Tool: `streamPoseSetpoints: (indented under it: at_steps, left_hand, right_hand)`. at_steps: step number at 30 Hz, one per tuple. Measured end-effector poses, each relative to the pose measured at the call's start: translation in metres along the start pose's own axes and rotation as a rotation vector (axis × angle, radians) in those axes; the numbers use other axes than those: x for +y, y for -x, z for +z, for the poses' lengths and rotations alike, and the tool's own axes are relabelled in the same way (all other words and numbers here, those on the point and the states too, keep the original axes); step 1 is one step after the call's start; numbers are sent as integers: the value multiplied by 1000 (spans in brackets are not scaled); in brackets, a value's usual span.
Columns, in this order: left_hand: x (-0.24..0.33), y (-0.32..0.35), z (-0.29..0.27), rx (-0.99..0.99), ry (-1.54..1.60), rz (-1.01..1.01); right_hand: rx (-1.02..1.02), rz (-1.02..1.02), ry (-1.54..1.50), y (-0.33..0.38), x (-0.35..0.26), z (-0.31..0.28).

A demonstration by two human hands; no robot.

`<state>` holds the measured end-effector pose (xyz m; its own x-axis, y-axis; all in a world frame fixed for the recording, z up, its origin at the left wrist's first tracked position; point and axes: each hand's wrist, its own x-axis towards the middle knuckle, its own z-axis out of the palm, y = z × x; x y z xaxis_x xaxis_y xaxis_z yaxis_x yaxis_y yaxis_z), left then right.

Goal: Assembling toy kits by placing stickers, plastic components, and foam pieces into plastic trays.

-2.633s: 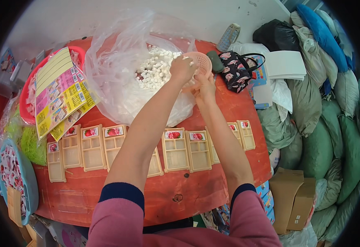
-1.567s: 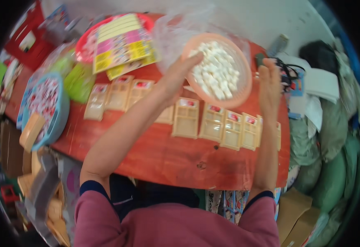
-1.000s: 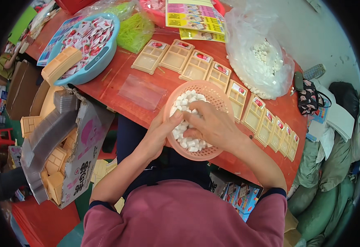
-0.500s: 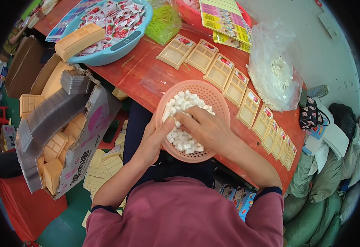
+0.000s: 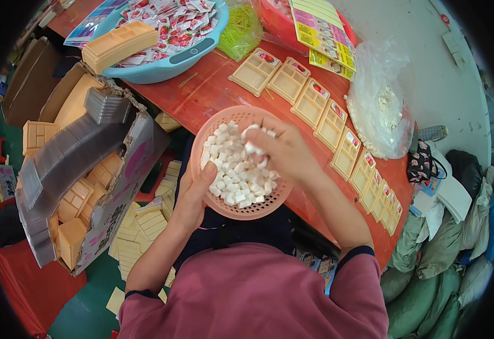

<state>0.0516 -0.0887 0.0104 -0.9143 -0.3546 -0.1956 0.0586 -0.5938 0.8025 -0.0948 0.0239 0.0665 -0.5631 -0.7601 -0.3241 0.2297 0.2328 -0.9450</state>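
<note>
Right hand (image 5: pixel 284 150): fingers curled down into the basket, pinched around a few small white pieces (image 5: pixel 237 172); several pieces show between the fingertips. Left hand (image 5: pixel 193 195): fingers wrapped under the near-left rim of the basket, thumb lying over the rim, gripping it.

Basket (image 5: pixel 213 127): round, pink, perforated plastic, about half full of the white pieces. It sits at the near edge of the counter (image 5: pixel 213 90), partly overhanging toward the person's lap, held in front of the chest.

Beyond the basket, on the red counter: a row of shallow tan trays (image 5: pixel 315 101) with compartments, laid side by side and running to the far right. Past the row, a clear plastic bag (image 5: pixel 380 107) holding more white pieces. Far left of the counter: a blue tub (image 5: pixel 162 68) of red-and-white sachets, with a tan tray stack (image 5: pixel 120 45) resting on its rim. Beside the tub, a bunch of green strips (image 5: pixel 244 28), then printed yellow and pink sheets (image 5: pixel 320 28).

Left of the person, below counter level: an open cardboard box (image 5: pixel 120 192) holding clear plastic lids and more tan trays. Green sacks (image 5: pixel 445 260) are piled at the right.
</note>
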Motion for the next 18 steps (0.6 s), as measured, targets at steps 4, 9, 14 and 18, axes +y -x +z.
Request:
streamPoseSetpoints:
  at_steps: [4, 9, 14, 18]
  left_hand:
    - [3, 2, -15, 56, 27, -14]
    - [3, 8, -30, 61, 53, -9]
    - [11, 17, -46, 74, 30, -16]
    - [14, 16, -50, 78, 50, -29]
  right_hand:
    - [185, -113, -151, -52, -15, -29]
    - [377, -270, 597, -131, 8, -69]
    - [404, -744, 1254, -166, 34, -75]
    - [393, -793, 1351, -161, 31, -70]
